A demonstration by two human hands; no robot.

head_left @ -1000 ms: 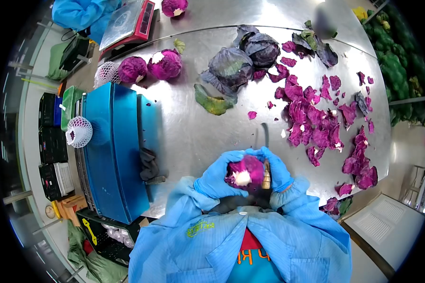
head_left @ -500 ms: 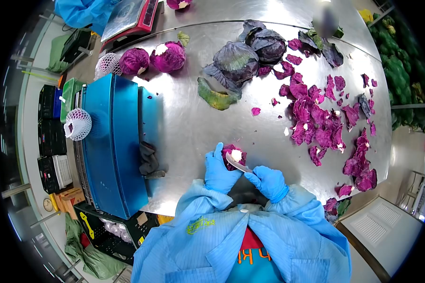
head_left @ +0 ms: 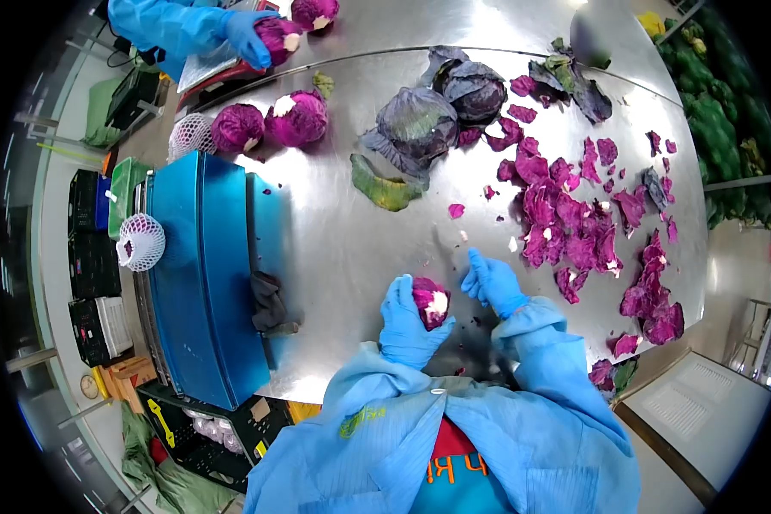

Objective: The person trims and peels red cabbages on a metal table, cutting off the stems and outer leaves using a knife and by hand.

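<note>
My left hand [head_left: 409, 324] is wrapped round a small red cabbage [head_left: 431, 301], whose pale cut stem end faces right. To the right of the cabbage and apart from it, my right hand [head_left: 493, 284] is closed with the fingers curled. The small knife seen in it earlier is barely discernible now, its blade blurred or hidden against the steel. Both hands wear blue gloves. Just beyond the right hand lies a pale scrap [head_left: 463, 236] on the steel table [head_left: 334, 248].
Loose purple leaves [head_left: 565, 223] cover the table's right side. Two dark-leaved cabbages [head_left: 416, 124] lie ahead, two trimmed ones [head_left: 296, 118] at far left. A blue box [head_left: 201, 274] stands left. Another person's gloved hand [head_left: 248, 38] holds a cabbage over a scale [head_left: 206, 67].
My right hand has moved away from the cabbage, up and right. My left hand has turned the cabbage, its cut end now lower right. Another person's hand has appeared with a cabbage by the scale.
</note>
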